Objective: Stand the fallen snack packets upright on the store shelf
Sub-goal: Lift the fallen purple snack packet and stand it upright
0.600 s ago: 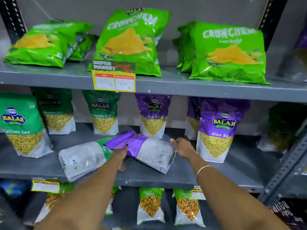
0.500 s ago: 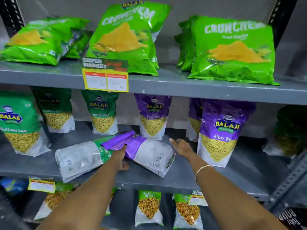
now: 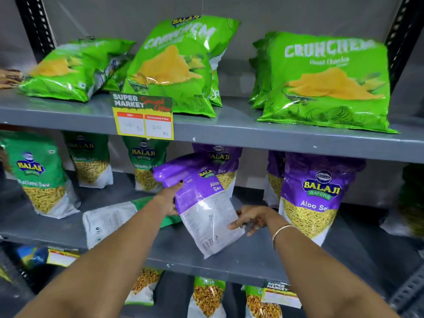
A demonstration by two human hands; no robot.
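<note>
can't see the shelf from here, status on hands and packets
Both hands, left hand and right hand, grip the purple packet, tilted, half raised. Green packet lying flat beside it. Nothing blocking.

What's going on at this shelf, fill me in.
A person is tidying snack packets on the middle shelf. Both hands hold a purple Aloo Sev packet, tilted, back side facing out, its lower corner near the shelf: the left hand grips its upper left edge and the right hand its lower right edge. Beside it, a green packet lies flat on the shelf. The other packets on this shelf stand upright.
</note>
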